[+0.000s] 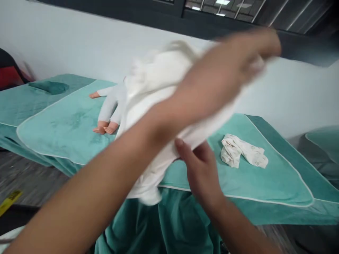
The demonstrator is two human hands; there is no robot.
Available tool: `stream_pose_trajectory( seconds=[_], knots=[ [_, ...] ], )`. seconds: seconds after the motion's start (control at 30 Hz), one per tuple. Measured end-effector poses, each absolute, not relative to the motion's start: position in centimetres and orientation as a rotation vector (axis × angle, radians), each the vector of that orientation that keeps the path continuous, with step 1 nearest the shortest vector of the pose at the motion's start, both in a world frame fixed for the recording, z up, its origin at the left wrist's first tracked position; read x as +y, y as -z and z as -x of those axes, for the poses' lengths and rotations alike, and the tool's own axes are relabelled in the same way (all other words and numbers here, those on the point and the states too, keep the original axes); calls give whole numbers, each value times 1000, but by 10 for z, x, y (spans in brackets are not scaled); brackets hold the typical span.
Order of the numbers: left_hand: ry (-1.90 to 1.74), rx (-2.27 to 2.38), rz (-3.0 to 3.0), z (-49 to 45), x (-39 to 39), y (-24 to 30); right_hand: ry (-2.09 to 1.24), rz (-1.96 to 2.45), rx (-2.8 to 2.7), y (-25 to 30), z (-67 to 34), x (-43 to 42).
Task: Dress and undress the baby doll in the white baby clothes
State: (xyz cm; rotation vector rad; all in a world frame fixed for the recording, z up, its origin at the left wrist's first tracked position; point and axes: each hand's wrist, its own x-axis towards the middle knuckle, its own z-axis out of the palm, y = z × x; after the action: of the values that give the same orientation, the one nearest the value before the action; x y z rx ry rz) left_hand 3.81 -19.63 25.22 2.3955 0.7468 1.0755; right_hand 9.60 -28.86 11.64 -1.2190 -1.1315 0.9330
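My left hand (233,67) is raised and blurred, with its fingers closed on the upper part of a white garment (159,77). The garment hangs down in front of me to the bed's front edge. My right hand (201,169) comes in lower down and grips the garment's lower part, thumb pressed on the cloth. Behind the garment lies a baby doll (109,106) in grey clothes on a teal mat (66,127). The doll's bare feet and one hand show, while its head and body are hidden by the garment.
A crumpled, patterned white cloth (243,151) lies on the mat to the right. The mat covers a teal-draped bed (172,225) against a white wall. Another teal bed (323,141) stands at far right. A dark and red shape (9,70) sits at far left.
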Motion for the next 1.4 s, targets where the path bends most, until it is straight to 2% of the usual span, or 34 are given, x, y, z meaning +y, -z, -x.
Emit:
stream_pose_trajectory(
  seconds=[0.03,0.1,0.2,0.27,0.33,0.43,0.53,0.6,0.77,0.97,1.1,1.23,1.3,1.33,1.4],
  knots=[
    [-970,462,-2509,-46,-203,-234,-988,1278,-1061,-96,-96,-297],
    [-883,343,-2683,-39,-210,-183,-1178,1411,-1074,-49,-102,-319],
    [-1058,776,-2651,13,-210,-90,-1477,1523,-1307,7,-118,-354],
    [-987,1178,-2603,56,-210,-36,-1506,1522,-1427,22,-131,-367],
    [-821,1369,-2537,90,-217,4,-1380,1476,-1538,19,-144,-365],
    [-656,1478,-2576,109,-238,34,-879,1408,-1820,0,-153,-333],
    [-547,1672,-2608,101,-253,43,-282,1393,-2170,-12,-147,-283],
    [-477,1796,-2624,93,-256,45,-41,1400,-2374,-14,-139,-251],
    [-407,1920,-2737,97,-248,41,115,1543,-2622,-22,-138,-212],
    [-905,2081,-2334,116,-221,-13,196,1667,-2073,-48,-198,-215],
    [-1085,1926,-1901,110,-199,-48,-88,1786,-1659,-42,-248,-213],
    [-1158,1856,-1834,103,-182,-69,-733,1796,-1561,-34,-277,-217],
    [-1056,1833,-1894,102,-175,-73,-1080,1678,-1576,-28,-284,-219],
    [-934,1811,-1939,102,-171,-73,-1151,1622,-1578,-23,-286,-219],
    [-613,1756,-2031,103,-166,-68,-991,1580,-1604,-9,-291,-213]
  ],
)
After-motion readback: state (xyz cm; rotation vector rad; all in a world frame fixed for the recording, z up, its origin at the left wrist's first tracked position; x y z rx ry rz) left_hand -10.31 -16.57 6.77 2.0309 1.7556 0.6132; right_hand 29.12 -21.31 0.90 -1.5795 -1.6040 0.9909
